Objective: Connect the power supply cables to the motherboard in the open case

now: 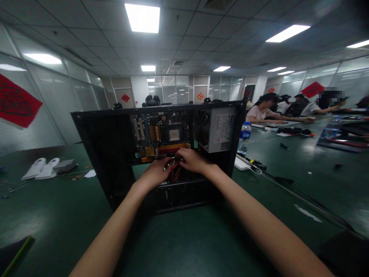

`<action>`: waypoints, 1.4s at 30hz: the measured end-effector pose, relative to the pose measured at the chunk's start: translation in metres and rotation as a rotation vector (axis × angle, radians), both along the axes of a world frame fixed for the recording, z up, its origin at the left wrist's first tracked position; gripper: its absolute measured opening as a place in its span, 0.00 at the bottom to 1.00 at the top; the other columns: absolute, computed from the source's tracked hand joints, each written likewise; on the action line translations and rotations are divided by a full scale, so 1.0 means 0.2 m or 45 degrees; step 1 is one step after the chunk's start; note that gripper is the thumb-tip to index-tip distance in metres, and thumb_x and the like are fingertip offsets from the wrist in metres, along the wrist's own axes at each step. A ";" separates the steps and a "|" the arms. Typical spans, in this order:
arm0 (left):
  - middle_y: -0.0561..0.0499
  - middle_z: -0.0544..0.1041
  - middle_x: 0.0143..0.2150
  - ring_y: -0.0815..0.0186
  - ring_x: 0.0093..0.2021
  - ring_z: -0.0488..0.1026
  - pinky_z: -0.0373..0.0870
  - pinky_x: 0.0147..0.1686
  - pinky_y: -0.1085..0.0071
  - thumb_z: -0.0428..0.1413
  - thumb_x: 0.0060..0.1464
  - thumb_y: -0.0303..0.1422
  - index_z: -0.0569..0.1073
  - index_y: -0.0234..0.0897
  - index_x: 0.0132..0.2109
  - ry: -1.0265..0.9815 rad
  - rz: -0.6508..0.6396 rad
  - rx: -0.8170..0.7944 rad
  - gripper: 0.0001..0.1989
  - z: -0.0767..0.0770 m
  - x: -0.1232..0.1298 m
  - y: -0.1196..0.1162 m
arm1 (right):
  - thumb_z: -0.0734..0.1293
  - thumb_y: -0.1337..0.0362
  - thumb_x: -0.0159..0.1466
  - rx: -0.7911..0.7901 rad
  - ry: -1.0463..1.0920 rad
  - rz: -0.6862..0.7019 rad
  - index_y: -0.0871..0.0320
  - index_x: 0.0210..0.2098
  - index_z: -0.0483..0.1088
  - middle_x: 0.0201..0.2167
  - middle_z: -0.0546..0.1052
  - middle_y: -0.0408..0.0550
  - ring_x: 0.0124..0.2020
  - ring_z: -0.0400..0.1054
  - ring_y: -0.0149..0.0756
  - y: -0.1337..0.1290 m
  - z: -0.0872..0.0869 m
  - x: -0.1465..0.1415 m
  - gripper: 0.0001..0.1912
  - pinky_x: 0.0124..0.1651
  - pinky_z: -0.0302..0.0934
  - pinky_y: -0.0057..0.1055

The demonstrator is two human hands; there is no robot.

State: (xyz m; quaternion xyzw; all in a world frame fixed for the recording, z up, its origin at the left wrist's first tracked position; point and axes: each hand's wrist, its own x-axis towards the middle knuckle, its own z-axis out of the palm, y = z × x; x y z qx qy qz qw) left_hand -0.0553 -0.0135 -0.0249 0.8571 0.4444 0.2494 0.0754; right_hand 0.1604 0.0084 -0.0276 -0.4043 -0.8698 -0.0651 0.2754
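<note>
A black computer case (100,154) stands open-sided on the green table in front of me. Inside it I see a motherboard (167,130) with a square silver processor, and a power supply (220,129) with a fan at the upper right. Below the board, my left hand (157,171) and my right hand (191,159) reach into the case close together. Their fingers are bent around a bundle of red and dark cables (175,172). The right fingertips are partly hidden behind the hand, and the cable ends cannot be made out.
A water bottle (244,138) stands right of the case, near a white power strip (241,163) and a long cable. White gloves (43,168) lie at the left. A dark object with a green edge (17,254) is at lower left. Several people sit further right.
</note>
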 end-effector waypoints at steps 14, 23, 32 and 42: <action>0.40 0.80 0.57 0.50 0.58 0.77 0.71 0.58 0.56 0.50 0.65 0.36 0.73 0.39 0.60 0.014 -0.006 -0.036 0.19 0.01 0.00 -0.02 | 0.65 0.73 0.67 -0.147 -0.030 -0.329 0.64 0.45 0.76 0.42 0.82 0.56 0.43 0.75 0.39 -0.05 0.04 -0.03 0.09 0.41 0.59 0.28; 0.42 0.80 0.57 0.51 0.58 0.77 0.71 0.57 0.58 0.49 0.66 0.35 0.75 0.39 0.60 0.045 -0.019 -0.055 0.19 0.04 0.00 -0.07 | 0.65 0.72 0.67 -0.133 -0.060 -0.340 0.64 0.45 0.76 0.41 0.82 0.56 0.43 0.77 0.40 -0.06 0.05 -0.05 0.09 0.40 0.60 0.28; 0.46 0.75 0.64 0.52 0.64 0.73 0.67 0.63 0.57 0.48 0.67 0.40 0.74 0.44 0.64 0.116 0.004 -0.068 0.22 0.06 0.00 -0.08 | 0.65 0.71 0.68 -0.128 -0.054 -0.328 0.62 0.44 0.76 0.41 0.82 0.53 0.43 0.77 0.38 -0.04 0.03 -0.03 0.08 0.41 0.60 0.27; 0.48 0.77 0.63 0.49 0.63 0.74 0.69 0.60 0.55 0.51 0.65 0.43 0.75 0.49 0.62 0.053 0.101 -0.073 0.22 0.03 0.00 -0.06 | 0.65 0.70 0.68 -0.160 -0.055 -0.363 0.62 0.45 0.76 0.41 0.82 0.54 0.44 0.77 0.40 -0.05 0.03 -0.03 0.09 0.42 0.61 0.29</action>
